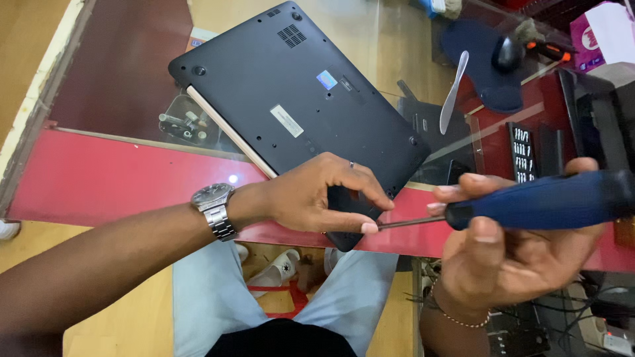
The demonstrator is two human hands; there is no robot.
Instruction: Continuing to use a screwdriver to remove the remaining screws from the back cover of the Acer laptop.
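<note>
- Laptop (297, 99): black, closed, lying underside up on the glass-topped table (132, 172); its near corner juts out over the table's red near edge.
- Screwdriver (529, 201): blue handle, thin metal shaft lying level and pointing at the laptop's near corner.
- Right hand (509, 244): fingers clenched round the screwdriver's handle, thumb laid on its collar; beaded bracelet at the wrist.
- Left hand (311, 195): ring on one finger, steel wristwatch (215, 208) on the wrist; thumb and forefinger pinched together at the shaft's tip, just beside the laptop's near corner. Whether they grip the tip or a small part there cannot be told.
- Plastic pry tool (454, 89): pale, flat, lying beyond the laptop toward the far right corner.
- Computer mouse (508, 53): black, on a dark pad at the table's far right corner.
</note>
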